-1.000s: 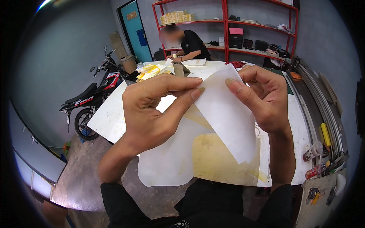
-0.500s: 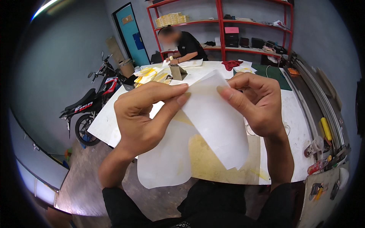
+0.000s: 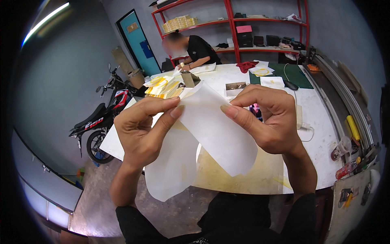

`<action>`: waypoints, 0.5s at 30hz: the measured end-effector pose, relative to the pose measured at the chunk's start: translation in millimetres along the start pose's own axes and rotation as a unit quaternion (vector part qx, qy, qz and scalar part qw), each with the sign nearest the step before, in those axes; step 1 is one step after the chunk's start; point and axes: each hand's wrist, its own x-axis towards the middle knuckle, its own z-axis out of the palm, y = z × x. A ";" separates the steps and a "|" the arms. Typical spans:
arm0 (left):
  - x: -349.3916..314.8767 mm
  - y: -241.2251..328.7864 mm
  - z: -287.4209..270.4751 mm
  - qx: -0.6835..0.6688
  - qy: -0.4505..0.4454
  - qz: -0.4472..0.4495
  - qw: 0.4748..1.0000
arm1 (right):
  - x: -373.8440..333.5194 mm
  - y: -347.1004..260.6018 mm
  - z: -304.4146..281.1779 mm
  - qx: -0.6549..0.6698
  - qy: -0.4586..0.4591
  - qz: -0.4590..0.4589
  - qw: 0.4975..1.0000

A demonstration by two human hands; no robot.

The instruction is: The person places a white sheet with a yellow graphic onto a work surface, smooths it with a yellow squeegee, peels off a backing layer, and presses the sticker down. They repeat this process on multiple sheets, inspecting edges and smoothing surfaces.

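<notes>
My left hand [image 3: 140, 132] pinches the upper left edge of a white paper sheet [image 3: 221, 134] between thumb and index finger. My right hand [image 3: 272, 124] grips its upper right edge in a similar pinch. From the left fingertips also hangs a translucent whitish sheet with rounded corners [image 3: 170, 166], fanned out to the lower left. Whether the two sheets are joined at the top cannot be made out. Both are held in the air over a yellowish translucent board [image 3: 239, 183] at the table's near edge.
Across the white table [image 3: 317, 158] another person [image 3: 201, 51] bends over papers. Yellow-and-white papers [image 3: 162, 86] lie piled beside a grey stand [image 3: 189, 78]. Further right are a small open box [image 3: 235, 87], a green cutting mat [image 3: 300, 75] and a power strip [image 3: 299, 116]. A motorcycle [image 3: 103, 116] stands left.
Both hands, still pinching, appear slightly lower and further left, with their fingertips a little further apart. The view has shifted, uncovering the small box and the power strip.
</notes>
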 end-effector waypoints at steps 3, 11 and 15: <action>0.9 2.7 3.7 -0.002 -0.007 -0.004 1.000 | 3.6 0.8 -0.5 -0.007 -0.005 -0.033 0.999; -2.7 2.8 6.2 0.005 -0.029 -0.002 1.000 | 2.4 -7.9 0.6 -0.054 -0.008 -0.042 0.998; -4.0 -2.7 9.9 -0.030 -0.022 0.007 0.999 | 1.6 -7.0 2.1 -0.068 0.026 -0.081 0.994</action>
